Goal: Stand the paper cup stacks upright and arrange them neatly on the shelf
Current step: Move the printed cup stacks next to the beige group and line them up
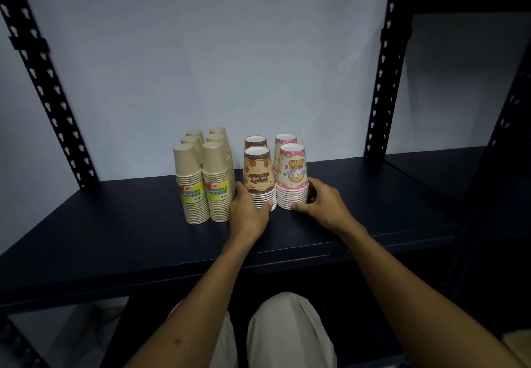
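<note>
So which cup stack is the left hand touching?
On the dark shelf, right of the plain tan stacks, stand four printed stacks. The left hand touches the front brown stack; its pink neighbour stands to its right.

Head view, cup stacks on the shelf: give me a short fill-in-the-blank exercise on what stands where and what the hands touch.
1. The plain tan stacks stand in two columns, ____ stacks in all.
2. The left hand rests at the base of the front ____ printed stack.
3. The right hand touches the front ____ printed stack.
4. Every stack on the shelf stands rim ____.

Missing words: six; brown; pink; down
</note>
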{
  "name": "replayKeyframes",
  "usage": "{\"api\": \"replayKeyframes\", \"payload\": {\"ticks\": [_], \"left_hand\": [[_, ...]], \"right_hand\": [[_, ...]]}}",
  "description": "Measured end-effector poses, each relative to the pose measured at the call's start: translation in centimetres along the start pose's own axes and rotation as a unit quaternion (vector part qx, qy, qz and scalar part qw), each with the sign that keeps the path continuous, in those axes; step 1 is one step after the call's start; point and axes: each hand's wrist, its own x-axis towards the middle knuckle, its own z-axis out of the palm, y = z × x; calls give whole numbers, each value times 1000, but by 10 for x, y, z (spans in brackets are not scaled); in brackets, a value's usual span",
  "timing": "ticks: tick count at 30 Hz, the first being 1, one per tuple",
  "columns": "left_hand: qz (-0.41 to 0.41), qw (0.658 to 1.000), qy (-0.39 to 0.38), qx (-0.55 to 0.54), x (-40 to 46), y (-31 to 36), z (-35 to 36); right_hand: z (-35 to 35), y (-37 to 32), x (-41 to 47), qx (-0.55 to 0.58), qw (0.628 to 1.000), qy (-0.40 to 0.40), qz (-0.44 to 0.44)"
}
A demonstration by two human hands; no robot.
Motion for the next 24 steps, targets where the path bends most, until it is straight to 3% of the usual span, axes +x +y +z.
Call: {"api": "replayKeyframes", "payload": {"ticks": [5, 16, 24], "left_hand": [[8, 1000, 0, 27, -11, -1, -5], [106, 990, 33, 91, -52, -30, -58], [36, 974, 49, 218, -30, -89, -127]], "right_hand": [[-2, -2, -5, -16, 1000, 8, 8], [-2, -7, -16, -60, 998, -3, 20], [0, -9, -18, -94, 995, 0, 15]]}}
